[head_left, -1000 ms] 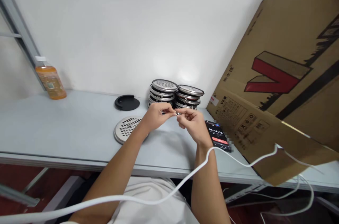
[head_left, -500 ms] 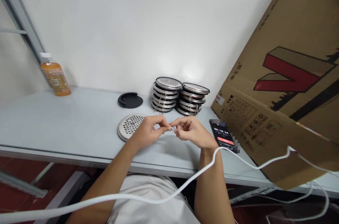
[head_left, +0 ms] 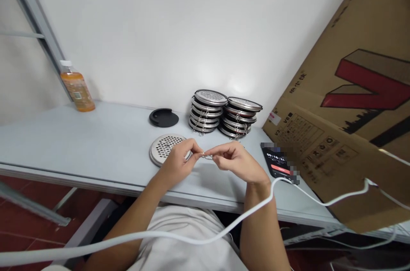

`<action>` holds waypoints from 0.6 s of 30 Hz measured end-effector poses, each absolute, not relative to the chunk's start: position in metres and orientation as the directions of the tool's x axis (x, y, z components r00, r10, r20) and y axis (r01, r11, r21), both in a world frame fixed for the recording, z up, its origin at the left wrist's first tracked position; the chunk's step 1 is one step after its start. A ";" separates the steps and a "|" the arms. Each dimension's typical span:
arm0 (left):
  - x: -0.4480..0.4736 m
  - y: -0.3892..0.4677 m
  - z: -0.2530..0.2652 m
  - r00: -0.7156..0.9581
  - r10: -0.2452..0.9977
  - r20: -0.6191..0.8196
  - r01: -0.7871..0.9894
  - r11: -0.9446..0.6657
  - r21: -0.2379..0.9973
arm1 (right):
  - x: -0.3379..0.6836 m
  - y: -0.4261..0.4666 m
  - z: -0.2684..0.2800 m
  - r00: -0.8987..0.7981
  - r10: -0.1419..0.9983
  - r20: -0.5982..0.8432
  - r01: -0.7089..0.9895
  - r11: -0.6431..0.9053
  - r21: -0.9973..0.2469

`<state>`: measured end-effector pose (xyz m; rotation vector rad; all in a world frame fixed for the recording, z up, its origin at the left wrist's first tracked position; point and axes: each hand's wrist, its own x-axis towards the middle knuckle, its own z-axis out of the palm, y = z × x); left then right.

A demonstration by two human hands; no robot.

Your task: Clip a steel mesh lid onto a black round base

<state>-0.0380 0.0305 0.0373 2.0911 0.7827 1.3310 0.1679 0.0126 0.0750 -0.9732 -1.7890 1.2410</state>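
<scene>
Above the table's front part, my left hand pinches one end of a small bent metal wire piece between thumb and index finger. From the other side, the thumb and index finger of my right hand close on its other end; the fingertips partly cover it. A round silver perforated disc lies on the table behind my left hand, which overlaps its right edge. Farther back, a black round plate with a notch at its upper edge lies flat.
Two stacks of perforated discs with thin wire clips stand against the wall. A phone showing a timer lies near a large cardboard box at right. An orange bottle stands far left. A white cable crosses before my forearms.
The view has shifted slightly, so things on the table appear farther right. My right fingers have opened up a little around the wire piece, and more of it shows between the hands.
</scene>
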 end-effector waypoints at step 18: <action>-0.109 0.018 0.025 0.309 0.793 0.525 0.455 -0.608 0.650 | 0.190 0.020 0.064 -0.017 0.870 0.493 0.433 0.451 -0.781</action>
